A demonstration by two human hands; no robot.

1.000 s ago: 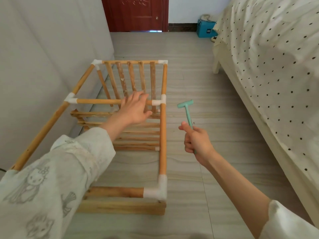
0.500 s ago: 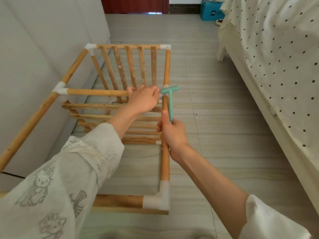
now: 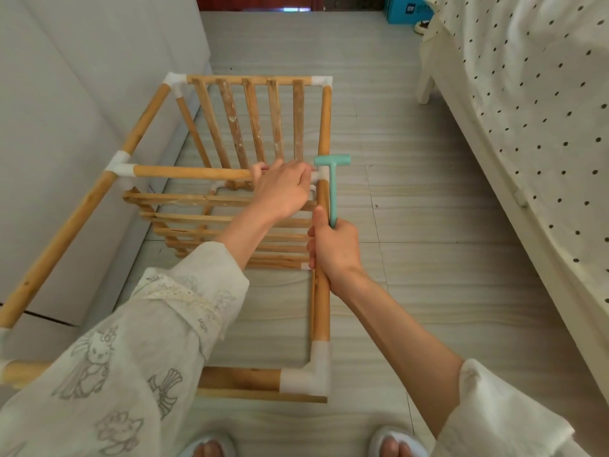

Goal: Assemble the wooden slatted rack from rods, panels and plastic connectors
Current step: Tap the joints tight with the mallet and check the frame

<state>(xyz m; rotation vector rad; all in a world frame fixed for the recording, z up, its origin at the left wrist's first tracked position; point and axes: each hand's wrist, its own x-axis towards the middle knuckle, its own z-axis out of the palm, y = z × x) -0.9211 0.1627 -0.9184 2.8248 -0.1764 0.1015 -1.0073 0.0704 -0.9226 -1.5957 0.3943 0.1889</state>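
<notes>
The wooden slatted rack [image 3: 250, 127] lies on its side on the floor, its rods joined by white plastic connectors [image 3: 304, 377]. My left hand [image 3: 280, 189] grips the middle cross rod [image 3: 191, 172] close to its right-hand connector. My right hand [image 3: 333, 249] holds the handle of a small teal plastic hammer [image 3: 332, 179]. The hammer's head rests on or just above that right-hand connector, which my left hand and the hammer mostly hide. Slatted panels stand at the far end and lie low inside the frame.
A grey wall [image 3: 66, 94] runs close along the rack's left side. A bed with a dotted cover [image 3: 527, 110] fills the right. A blue box [image 3: 408, 9] and a dark red door sit at the far end. My slippered feet [image 3: 392, 443] are at the bottom edge.
My right hand swung the teal hammer from out at the right in to the joint by my left hand, and it stays there. My left hand slid right along the cross rod.
</notes>
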